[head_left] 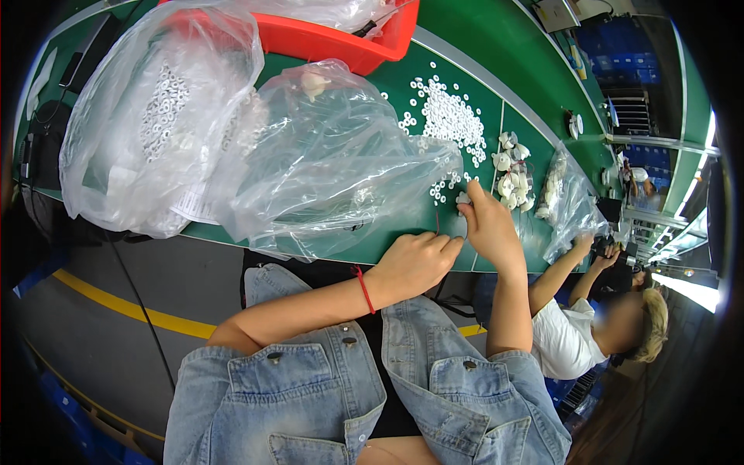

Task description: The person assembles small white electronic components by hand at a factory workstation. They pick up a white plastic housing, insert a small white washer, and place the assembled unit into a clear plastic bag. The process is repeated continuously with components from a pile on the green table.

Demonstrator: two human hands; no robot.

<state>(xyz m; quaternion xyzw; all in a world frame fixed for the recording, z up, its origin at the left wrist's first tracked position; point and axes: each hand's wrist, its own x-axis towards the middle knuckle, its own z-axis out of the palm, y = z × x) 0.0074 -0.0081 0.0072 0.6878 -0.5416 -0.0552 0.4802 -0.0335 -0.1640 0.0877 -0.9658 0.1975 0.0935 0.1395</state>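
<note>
Head view: pinching a white part [463, 199] with right hand [493, 226]; curling up left hand [415, 265] by a red wire [437, 221], can't tell if holding it.

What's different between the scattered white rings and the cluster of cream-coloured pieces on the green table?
Size: the white rings are small; the cream-coloured pieces are larger.
Shape: the white rings have centre holes; the cream-coloured pieces look lumpy and irregular.
Spread: the white rings scatter loosely around a heap; the cream-coloured pieces sit in a tighter group.
Both are pale and lie on the green table.
</note>
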